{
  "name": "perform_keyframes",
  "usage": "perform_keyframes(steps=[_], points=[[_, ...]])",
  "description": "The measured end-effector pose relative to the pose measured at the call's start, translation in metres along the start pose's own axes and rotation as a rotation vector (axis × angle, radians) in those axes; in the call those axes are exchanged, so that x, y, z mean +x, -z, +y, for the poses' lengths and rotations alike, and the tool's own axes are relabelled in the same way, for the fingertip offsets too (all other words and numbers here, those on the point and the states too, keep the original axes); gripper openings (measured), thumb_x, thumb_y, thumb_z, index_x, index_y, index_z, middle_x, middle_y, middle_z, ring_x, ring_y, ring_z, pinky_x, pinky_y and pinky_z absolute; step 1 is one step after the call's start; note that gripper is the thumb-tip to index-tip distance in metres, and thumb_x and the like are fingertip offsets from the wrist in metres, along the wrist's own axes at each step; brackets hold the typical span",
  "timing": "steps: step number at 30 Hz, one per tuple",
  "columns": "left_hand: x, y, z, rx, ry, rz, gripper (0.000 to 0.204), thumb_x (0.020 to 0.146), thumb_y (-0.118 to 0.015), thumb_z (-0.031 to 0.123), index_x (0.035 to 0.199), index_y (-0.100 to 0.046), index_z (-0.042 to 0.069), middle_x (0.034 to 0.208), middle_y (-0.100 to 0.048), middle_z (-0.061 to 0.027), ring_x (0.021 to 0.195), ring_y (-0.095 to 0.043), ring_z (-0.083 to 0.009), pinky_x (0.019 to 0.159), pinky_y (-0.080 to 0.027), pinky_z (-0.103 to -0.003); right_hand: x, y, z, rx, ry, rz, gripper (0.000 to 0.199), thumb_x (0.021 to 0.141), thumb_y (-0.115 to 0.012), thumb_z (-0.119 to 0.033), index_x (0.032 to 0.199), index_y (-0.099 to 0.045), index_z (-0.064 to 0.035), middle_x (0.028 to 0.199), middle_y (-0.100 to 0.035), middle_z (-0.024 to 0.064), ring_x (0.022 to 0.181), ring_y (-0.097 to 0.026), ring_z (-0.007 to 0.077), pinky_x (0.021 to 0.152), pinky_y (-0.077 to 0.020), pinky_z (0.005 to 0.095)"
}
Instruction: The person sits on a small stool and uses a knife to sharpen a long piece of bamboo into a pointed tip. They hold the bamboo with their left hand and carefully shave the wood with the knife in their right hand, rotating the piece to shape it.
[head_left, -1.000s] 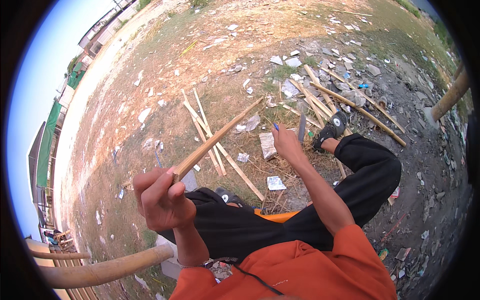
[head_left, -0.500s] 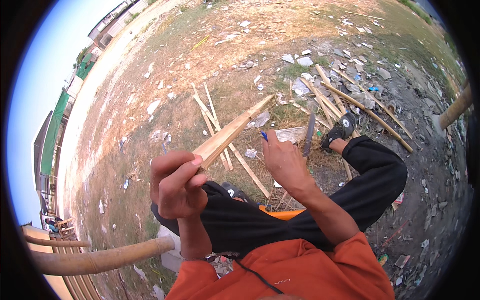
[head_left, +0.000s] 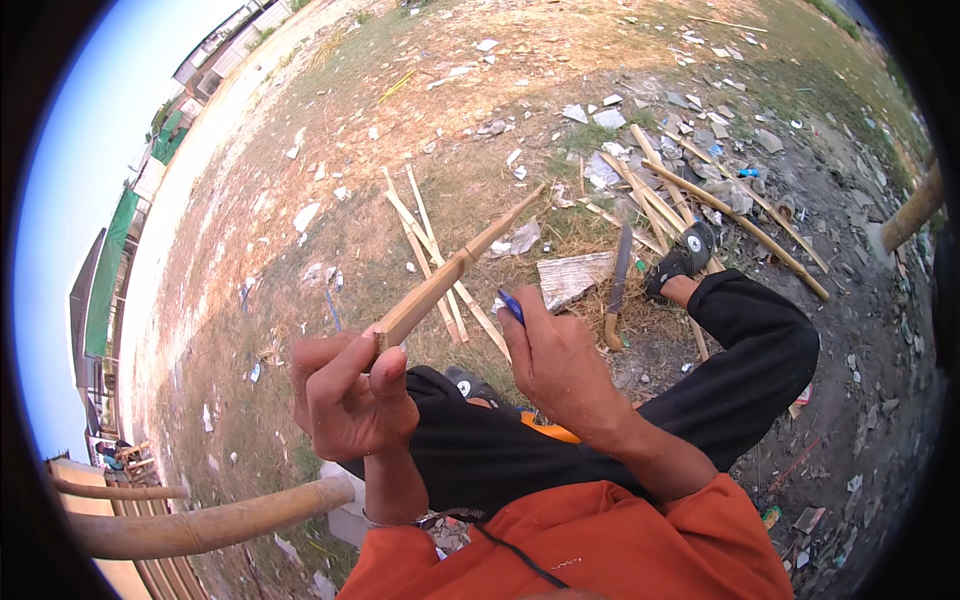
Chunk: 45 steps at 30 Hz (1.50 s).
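A wide stretch of dry, littered ground [head_left: 300,180] is being looked down on, with scraps of paper and pale debris scattered across it. A thick bamboo pole [head_left: 200,522] is lying across the lower left, and a bundle of long bamboo sticks [head_left: 740,222] is spread out near the person's shoe [head_left: 685,255] at the upper right. Black trousers [head_left: 720,390] and an orange sleeve [head_left: 600,545] are filling the lower part of the view. A few split strips [head_left: 430,240] are resting on the ground beyond the hands. A long split bamboo strip [head_left: 460,265] is being held up at a slant in front of the person, its near end being gripped in the closed left hand [head_left: 345,395] and its far end pointing away toward the upper right. The right hand [head_left: 560,365] is being kept just beside the strip's middle, its fingers closed around a small blue pen-like object [head_left: 511,306]. A knife with a wooden handle [head_left: 617,285] is lying on the ground beside a flat pale board [head_left: 572,278]. The strip is judged to be light and stiff, though springy along its length, with split edges likely to be sharp and splintery; it is best taken hold of near one end on its flat faces, with the edges being avoided.
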<state>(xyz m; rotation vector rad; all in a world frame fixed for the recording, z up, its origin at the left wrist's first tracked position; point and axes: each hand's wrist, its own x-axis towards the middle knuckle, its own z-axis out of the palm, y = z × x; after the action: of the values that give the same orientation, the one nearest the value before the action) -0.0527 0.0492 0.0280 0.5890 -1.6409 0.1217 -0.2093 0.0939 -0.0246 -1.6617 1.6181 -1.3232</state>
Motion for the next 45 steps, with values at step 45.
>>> perform_keyframes(steps=[45], points=[[-0.003, -0.007, 0.002, -0.060, 0.022, 0.001, 0.030, 0.081, -0.071, 0.025, 0.086, -0.062, -0.003, 0.070, -0.056, -0.0109, 0.058, -0.054, -0.0164, 0.049, -0.041, -0.026, 0.016, -0.012, 0.037, 0.027, -0.003, 0.045, 0.016, 0.093, -0.047, -0.017, 0.096, -0.046, -0.0014, 0.057, -0.054, 0.0259, 0.058, -0.056, 0.0463, 0.052, -0.0421, 0.0531]])
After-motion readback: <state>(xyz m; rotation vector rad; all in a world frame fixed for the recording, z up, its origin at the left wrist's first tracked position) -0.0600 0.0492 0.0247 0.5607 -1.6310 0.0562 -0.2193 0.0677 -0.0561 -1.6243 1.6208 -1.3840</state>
